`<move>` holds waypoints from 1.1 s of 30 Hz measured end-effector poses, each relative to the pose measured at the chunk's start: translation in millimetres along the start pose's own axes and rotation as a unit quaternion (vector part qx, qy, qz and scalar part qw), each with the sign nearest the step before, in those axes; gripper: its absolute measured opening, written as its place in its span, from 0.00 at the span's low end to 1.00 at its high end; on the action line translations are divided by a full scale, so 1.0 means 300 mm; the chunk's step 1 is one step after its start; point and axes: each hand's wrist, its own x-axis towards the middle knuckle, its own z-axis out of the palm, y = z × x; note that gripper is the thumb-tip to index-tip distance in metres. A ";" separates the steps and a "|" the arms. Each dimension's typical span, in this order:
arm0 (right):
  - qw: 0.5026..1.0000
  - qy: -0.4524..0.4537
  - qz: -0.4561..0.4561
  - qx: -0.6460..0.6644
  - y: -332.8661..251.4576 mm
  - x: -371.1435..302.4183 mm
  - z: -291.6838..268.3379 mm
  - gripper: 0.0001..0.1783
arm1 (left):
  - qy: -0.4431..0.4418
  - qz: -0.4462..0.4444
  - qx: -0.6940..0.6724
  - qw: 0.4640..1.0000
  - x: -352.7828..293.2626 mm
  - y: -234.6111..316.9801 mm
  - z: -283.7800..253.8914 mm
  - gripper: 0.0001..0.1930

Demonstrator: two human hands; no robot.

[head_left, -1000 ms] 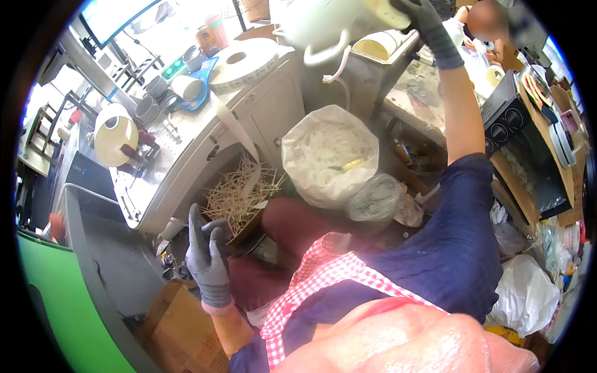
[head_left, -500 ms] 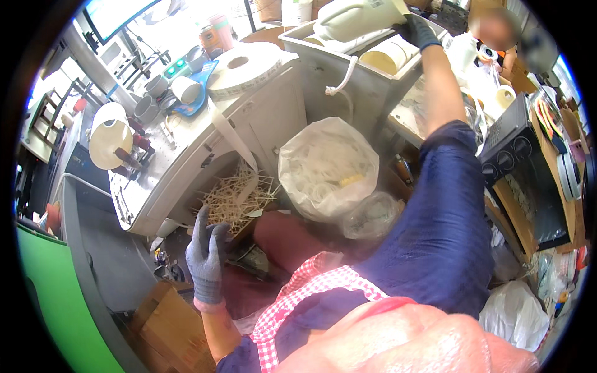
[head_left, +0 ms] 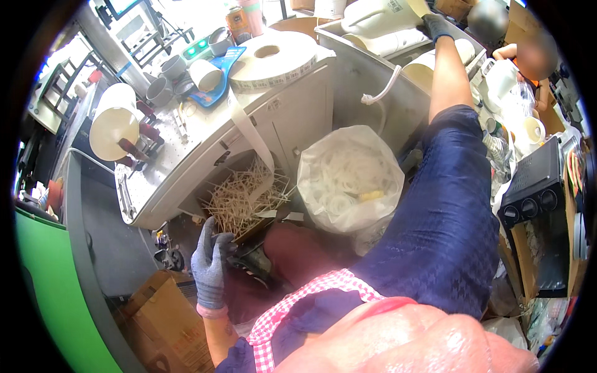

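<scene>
My right hand, in a grey glove, reaches far out to the upper right. It grips the rim end of a large cream plastic container, which lies on its side over a grey bin; part of the fingers is hidden. More cream tubs lie inside the bin. My left hand, gloved in grey too, is raised at the lower left with fingers apart and nothing in it. A box of thin pale sticks is just beyond it.
A white bag of pale plastic rings stands before me. On the left cabinet are a large label roll, grey cups and a blue tray. A black oven stands right. Another person is at the upper right.
The view has shifted, so the bin, bag and cabinet sit further right. My right hand stays at the cream container's rim, with my arm stretched out. My left hand stays raised.
</scene>
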 end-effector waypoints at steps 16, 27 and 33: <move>0.704 -0.091 0.173 0.683 -0.559 -0.181 -0.030 0.10 | 0.040 -0.043 -0.004 0.998 -0.005 -0.056 -0.028 0.28; 0.944 -0.009 -0.184 -0.274 -0.434 0.096 -0.030 0.12 | 0.048 -0.084 -0.005 0.995 -0.012 -0.092 -0.048 0.30; 0.974 0.091 0.175 0.107 -0.812 -0.230 -0.294 0.17 | 0.091 -0.071 0.032 0.993 -0.069 -0.082 -0.080 0.28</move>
